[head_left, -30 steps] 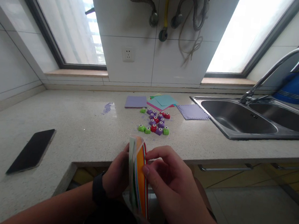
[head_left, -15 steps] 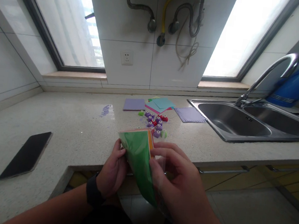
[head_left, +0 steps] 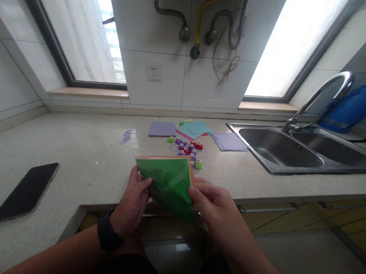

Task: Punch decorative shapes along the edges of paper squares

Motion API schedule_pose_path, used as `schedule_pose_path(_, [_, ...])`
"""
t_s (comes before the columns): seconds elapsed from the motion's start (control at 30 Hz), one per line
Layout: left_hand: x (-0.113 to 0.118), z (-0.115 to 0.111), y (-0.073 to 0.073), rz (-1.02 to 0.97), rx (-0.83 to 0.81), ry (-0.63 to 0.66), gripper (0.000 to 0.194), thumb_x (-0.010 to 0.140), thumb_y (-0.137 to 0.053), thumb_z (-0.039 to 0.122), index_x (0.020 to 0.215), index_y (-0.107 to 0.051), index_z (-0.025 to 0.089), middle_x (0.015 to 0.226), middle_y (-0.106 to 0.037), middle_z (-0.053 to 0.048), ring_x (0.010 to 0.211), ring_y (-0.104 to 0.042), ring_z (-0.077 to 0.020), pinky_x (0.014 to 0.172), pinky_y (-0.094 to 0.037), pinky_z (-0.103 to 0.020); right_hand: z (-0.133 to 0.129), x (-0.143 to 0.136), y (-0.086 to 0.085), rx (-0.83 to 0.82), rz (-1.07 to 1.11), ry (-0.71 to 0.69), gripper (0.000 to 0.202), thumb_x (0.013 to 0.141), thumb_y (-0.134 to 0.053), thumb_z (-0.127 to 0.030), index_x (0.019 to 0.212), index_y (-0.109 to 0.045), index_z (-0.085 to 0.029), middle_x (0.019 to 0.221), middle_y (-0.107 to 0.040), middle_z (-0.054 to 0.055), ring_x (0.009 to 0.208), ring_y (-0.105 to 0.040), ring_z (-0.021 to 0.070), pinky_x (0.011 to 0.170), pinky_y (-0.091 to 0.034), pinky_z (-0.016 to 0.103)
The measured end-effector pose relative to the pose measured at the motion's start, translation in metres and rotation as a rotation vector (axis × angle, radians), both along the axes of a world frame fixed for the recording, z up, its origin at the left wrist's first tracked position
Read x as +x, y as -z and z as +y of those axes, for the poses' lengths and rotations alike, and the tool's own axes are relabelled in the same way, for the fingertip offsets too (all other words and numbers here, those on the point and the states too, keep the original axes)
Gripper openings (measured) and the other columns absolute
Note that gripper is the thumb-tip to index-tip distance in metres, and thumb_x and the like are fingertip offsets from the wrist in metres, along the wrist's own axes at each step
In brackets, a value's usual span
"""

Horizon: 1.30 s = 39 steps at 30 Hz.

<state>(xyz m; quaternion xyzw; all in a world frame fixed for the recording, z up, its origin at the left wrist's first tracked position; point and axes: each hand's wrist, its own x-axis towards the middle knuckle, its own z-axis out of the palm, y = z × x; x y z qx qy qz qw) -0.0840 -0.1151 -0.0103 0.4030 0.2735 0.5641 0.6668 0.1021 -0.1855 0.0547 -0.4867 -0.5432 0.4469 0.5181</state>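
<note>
A packet of coloured paper (head_left: 171, 186), green on its front with orange and red edges, is held up in front of the counter's edge. My left hand (head_left: 133, 199) grips its left side, thumb on the green face. On the right side, my right hand (head_left: 211, 203) pinches the packet's edge between thumb and fingers. Behind it on the counter lie several small purple and red punches (head_left: 191, 148) and a green one (head_left: 198, 164). Further back are a purple paper stack (head_left: 162, 129), blue and pink sheets (head_left: 197, 128) and a purple sheet with a patterned edge (head_left: 229, 142).
A black tablet-like slab (head_left: 25, 192) lies on the left of the counter (head_left: 93, 180). Purple scraps (head_left: 126, 136) are left of the paper stack. A double steel sink (head_left: 276, 149) with a tap (head_left: 321, 95) is at the right, a blue thermos (head_left: 359, 105) behind.
The packet has been flattened out and turned so its green face shows wider. My right hand has shifted its hold along the right edge. The view has moved slightly.
</note>
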Motion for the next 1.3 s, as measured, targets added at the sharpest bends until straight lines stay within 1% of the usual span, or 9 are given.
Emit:
schedule_pose_path(0.27, [0.000, 0.000, -0.002, -0.001, -0.061, 0.053, 0.032, 0.098, -0.058, 0.026, 0.128, -0.053, 0.033, 0.131, -0.062, -0.001, 0.121, -0.059, -0.0221, 0.102, -0.048, -0.041, 0.006, 0.000, 0.003, -0.092, 0.168, 0.095, 0.031, 0.080, -0.077, -0.044, 0.069, -0.069, -0.017, 0.109, -0.073, 0.011, 0.088, -0.067, 0.0219, 0.073, -0.052, 0.032])
schedule_pose_path(0.57, [0.002, 0.001, -0.004, -0.142, -0.135, 0.092, 0.044, 0.097, -0.061, 0.025, 0.138, -0.048, 0.034, 0.141, -0.058, -0.004, 0.128, -0.056, -0.0240, 0.110, -0.045, -0.047, 0.011, 0.010, -0.008, -0.170, 0.235, 0.114, 0.032, 0.083, -0.076, -0.048, 0.078, -0.070, -0.017, 0.075, -0.070, 0.003, 0.068, -0.063, 0.0157, 0.061, -0.049, 0.026])
schedule_pose_path(0.7, [0.001, 0.006, -0.005, -0.167, -0.156, 0.108, 0.048, 0.097, -0.061, 0.027, 0.143, -0.046, 0.034, 0.145, -0.056, -0.006, 0.133, -0.052, -0.0278, 0.113, -0.042, -0.052, 0.015, 0.025, -0.019, -0.129, 0.176, 0.239, 0.035, 0.080, -0.078, -0.052, 0.077, -0.068, -0.018, 0.072, -0.068, 0.001, 0.063, -0.060, 0.0133, 0.054, -0.045, 0.022])
schedule_pose_path(0.83, [-0.005, 0.016, -0.006, -0.188, -0.164, 0.107, 0.048, 0.098, -0.059, 0.029, 0.144, -0.047, 0.033, 0.148, -0.055, -0.006, 0.139, -0.047, -0.0301, 0.116, -0.039, -0.052, 0.031, 0.057, -0.042, -0.035, 0.088, 0.417, 0.035, 0.075, -0.082, -0.052, 0.079, -0.069, -0.021, 0.076, -0.071, 0.002, 0.065, -0.064, 0.0166, 0.054, -0.050, 0.025])
schedule_pose_path(0.93, [-0.012, 0.028, -0.005, -0.218, -0.175, 0.094, 0.047, 0.098, -0.058, 0.025, 0.144, -0.048, 0.033, 0.147, -0.056, -0.005, 0.140, -0.047, -0.0279, 0.117, -0.038, -0.048, 0.065, 0.093, -0.059, 0.042, 0.057, 0.537, 0.034, 0.072, -0.084, -0.051, 0.082, -0.072, -0.021, 0.081, -0.074, 0.006, 0.067, -0.069, 0.0210, 0.055, -0.055, 0.030])
schedule_pose_path(1.03, [-0.021, 0.044, -0.001, -0.247, -0.210, 0.089, 0.045, 0.099, -0.056, 0.023, 0.143, -0.050, 0.033, 0.145, -0.058, -0.004, 0.134, -0.053, -0.0258, 0.112, -0.044, -0.046, 0.124, 0.130, -0.062, 0.089, 0.062, 0.628, 0.028, 0.076, -0.082, -0.044, 0.086, -0.072, -0.021, 0.089, -0.075, 0.008, 0.069, -0.071, 0.0211, 0.058, -0.058, 0.032])
schedule_pose_path(1.17, [-0.029, 0.062, 0.004, -0.259, -0.260, 0.063, 0.048, 0.098, -0.054, 0.021, 0.144, -0.049, 0.031, 0.143, -0.060, -0.006, 0.129, -0.058, -0.0258, 0.108, -0.048, -0.046, 0.221, 0.162, -0.036, -0.070, -0.133, 0.706, 0.029, 0.093, -0.064, -0.040, 0.111, -0.069, -0.018, 0.093, -0.075, 0.010, 0.071, -0.070, 0.0188, 0.061, -0.059, 0.031])
schedule_pose_path(1.23, [-0.031, 0.069, 0.007, -0.256, -0.285, 0.047, 0.050, 0.097, -0.054, 0.021, 0.146, -0.047, 0.031, 0.142, -0.061, -0.007, 0.128, -0.058, -0.0272, 0.108, -0.048, -0.047, 0.264, 0.167, -0.015, -0.137, -0.203, 0.730, 0.032, 0.095, -0.065, -0.037, 0.115, -0.067, -0.013, 0.101, -0.073, 0.013, 0.080, -0.071, 0.0204, 0.068, -0.059, 0.033])
schedule_pose_path(1.3, [-0.033, 0.074, 0.011, -0.256, -0.317, 0.055, 0.053, 0.097, -0.053, 0.022, 0.148, -0.044, 0.032, 0.141, -0.062, -0.007, 0.127, -0.059, -0.0301, 0.107, -0.048, -0.051, 0.301, 0.169, 0.006, -0.207, -0.296, 0.745, 0.030, 0.098, -0.062, -0.036, 0.121, -0.063, -0.016, 0.117, -0.067, 0.009, 0.095, -0.068, 0.0210, 0.081, -0.059, 0.040])
